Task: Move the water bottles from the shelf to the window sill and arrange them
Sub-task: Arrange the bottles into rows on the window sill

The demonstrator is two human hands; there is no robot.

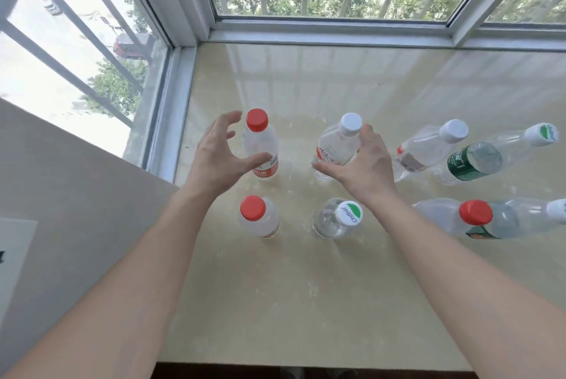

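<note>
Red-capped bottle (260, 146), left hand (219, 158) spread wide beside it; right hand (367, 164) grips the clear white-capped bottle (337, 143) on the window sill (306, 286).

Red-capped clear plastic bottle (260, 139) (260, 219) (475, 212): three
White-capped clear plastic bottle (337, 143) (419, 152) (558, 210): three, one cut off by the frame's right edge
Green-and-white-capped clear plastic bottle (477, 161) (333, 219): two
Bottles in all: eight
Pale polished stone window sill (306, 286): one
Bare hands: two, a left hand (217, 158) and a right hand (364, 164)
</note>
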